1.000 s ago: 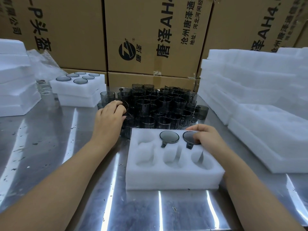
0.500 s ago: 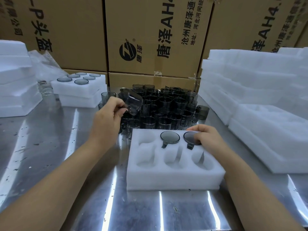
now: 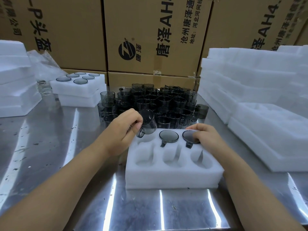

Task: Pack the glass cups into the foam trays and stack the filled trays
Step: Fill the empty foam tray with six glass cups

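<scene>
From the head view, the left hand [image 3: 123, 131] grips a smoky glass cup [image 3: 148, 121] between thumb and curled fingers, holding it tilted, handle downward, just above the back-left pocket of the foam tray [image 3: 166, 178] on the metal table [image 3: 50, 147]. The middle cup [image 3: 168, 136] sits sunk in the back-centre pocket. The right hand [image 3: 207, 139] lies with bent fingers on the right cup [image 3: 187, 135] in the back-right pocket; whether it grasps or only presses I cannot tell. The three front pockets hold nothing. Loose cups [image 3: 158, 100] crowd just behind the tray. Two filled trays [image 3: 78, 88] are stacked at back left, well apart, and empty foam trays [image 3: 258, 97] are piled on the right.
</scene>
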